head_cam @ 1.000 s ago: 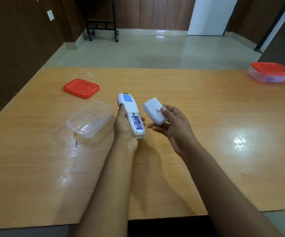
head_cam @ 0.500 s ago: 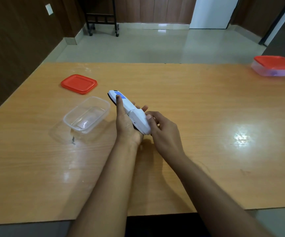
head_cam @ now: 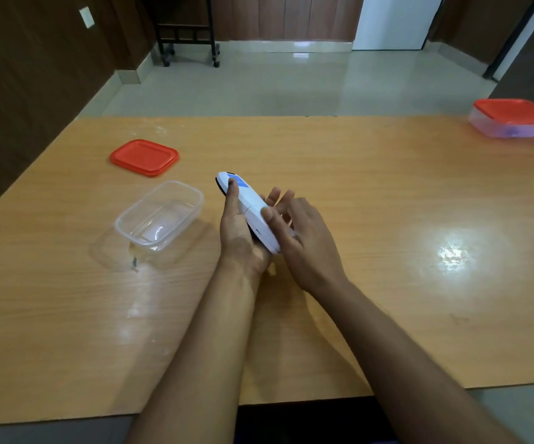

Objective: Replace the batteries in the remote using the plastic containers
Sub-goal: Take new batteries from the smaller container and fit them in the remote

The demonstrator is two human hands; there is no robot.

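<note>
While my left hand (head_cam: 238, 233) grips the white remote (head_cam: 249, 210) above the table (head_cam: 371, 193), my right hand (head_cam: 304, 240) presses on its back cover.

My left hand wraps the remote from beneath, thumb laid along the upper edge near the blue label, fingertips showing past the far side; the remote lies tilted, label end pointing away and to the left. My right thumb rests flat on the lower half of the white back, the other fingers loosely spread beside it, so I judge that hand to be pressing, not clasping. Just left of my hands stands a clear open container (head_cam: 160, 216), its red lid (head_cam: 144, 157) lying flat beyond it, apart. A second container with red lid on (head_cam: 513, 118) sits at the far right corner, well apart.
</note>
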